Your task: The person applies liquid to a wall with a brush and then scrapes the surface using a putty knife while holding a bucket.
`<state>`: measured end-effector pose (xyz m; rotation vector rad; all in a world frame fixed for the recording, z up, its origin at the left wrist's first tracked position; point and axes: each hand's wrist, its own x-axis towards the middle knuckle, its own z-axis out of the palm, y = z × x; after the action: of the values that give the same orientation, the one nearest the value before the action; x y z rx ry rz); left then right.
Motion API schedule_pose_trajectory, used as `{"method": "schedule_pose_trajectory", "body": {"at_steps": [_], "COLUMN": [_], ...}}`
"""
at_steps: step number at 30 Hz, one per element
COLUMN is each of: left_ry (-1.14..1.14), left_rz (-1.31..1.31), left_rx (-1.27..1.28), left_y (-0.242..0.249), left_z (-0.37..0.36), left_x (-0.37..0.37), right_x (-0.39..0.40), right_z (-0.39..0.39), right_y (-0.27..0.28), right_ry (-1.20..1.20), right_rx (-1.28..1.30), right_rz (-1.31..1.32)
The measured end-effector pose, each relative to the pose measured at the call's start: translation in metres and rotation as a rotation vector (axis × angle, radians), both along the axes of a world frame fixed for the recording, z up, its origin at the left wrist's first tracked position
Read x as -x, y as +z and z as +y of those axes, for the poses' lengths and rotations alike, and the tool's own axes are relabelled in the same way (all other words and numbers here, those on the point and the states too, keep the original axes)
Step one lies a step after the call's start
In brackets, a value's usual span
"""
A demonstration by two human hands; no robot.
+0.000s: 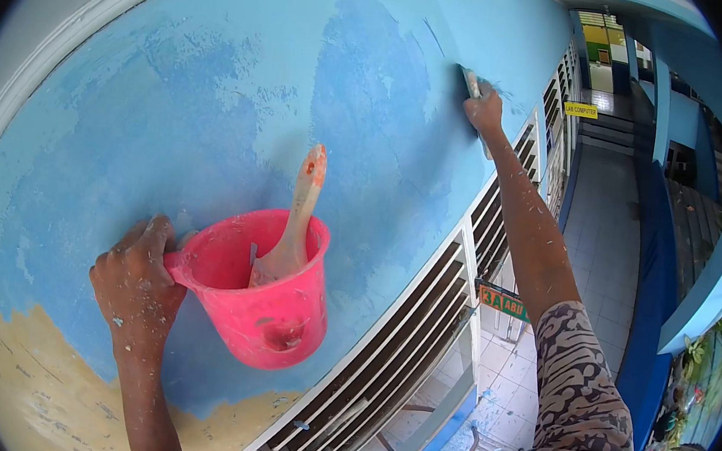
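My left hand (137,278) grips the handle of a pink plastic bucket (262,303) held close to the blue wall (217,99). A paint-stained wooden-handled brush (296,219) stands inside the bucket, its handle sticking up. My right arm reaches far up and forward; my right hand (483,111) presses a small flat scraper or putty blade (472,84) against the wall. Darker wet blue patches cover the wall's middle, while the lower left of the wall is bare yellow-tan (24,384).
White louvred vents (420,336) run below the wall. A tiled corridor (604,231) lies far beneath at right, with blue pillars (658,298), a yellow door sign (581,110), an orange-green sign (503,303) and plants (691,405) at lower right.
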<state>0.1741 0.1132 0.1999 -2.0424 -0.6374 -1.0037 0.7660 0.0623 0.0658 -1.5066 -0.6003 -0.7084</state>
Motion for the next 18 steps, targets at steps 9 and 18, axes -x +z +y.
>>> {"method": "schedule_pose_trajectory", "body": {"at_steps": [9,18], "left_ry": [0.005,0.043], "left_rz": [-0.024,-0.001], "left_rx": [0.020,0.050], "left_y": [-0.035,-0.076], "left_z": [0.000,-0.005], "left_x": [0.011,0.043], "right_x": [0.283,0.011], "right_z": [-0.007,0.014], "right_y": [-0.089,0.053], "right_ry": [0.213,-0.100], "right_rx": [0.054,-0.136], "right_rz": [-0.606,-0.238]}}
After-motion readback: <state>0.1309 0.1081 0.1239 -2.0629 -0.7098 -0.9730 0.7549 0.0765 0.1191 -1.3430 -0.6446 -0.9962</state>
